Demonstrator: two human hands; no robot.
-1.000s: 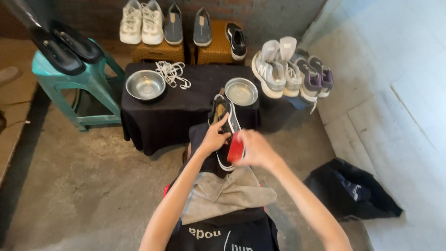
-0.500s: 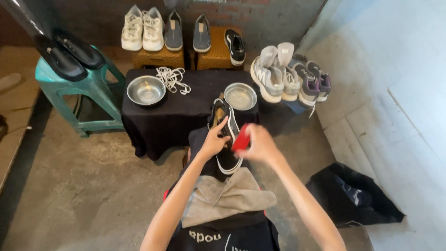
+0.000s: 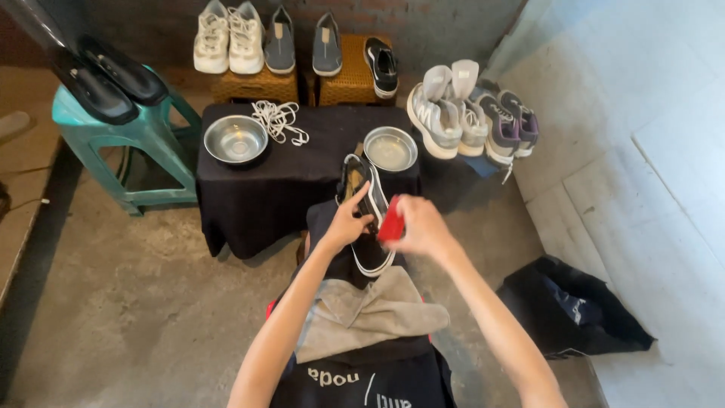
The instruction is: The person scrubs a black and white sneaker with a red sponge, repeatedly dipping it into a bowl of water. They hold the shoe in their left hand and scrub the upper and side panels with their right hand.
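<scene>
left hand (image 3: 349,224) gripping black shoe (image 3: 364,215), right hand (image 3: 423,227) clasping red brush (image 3: 390,224)

One view only, a head-worn camera; it looked steeply down and forward from above the seated person's lap; the forearms entered from 6 o'clock and met near frame centre, close under the lens; the left hand (image 3: 346,225) and right hand (image 3: 423,227) sat on a black shoe (image 3: 365,198) there; the black-draped table (image 3: 302,174) lay just beyond, toward 12; a teal stool (image 3: 121,132) stood at 10 o'clock; a pale wall ran off at 3; no second view shared the scene.
</scene>
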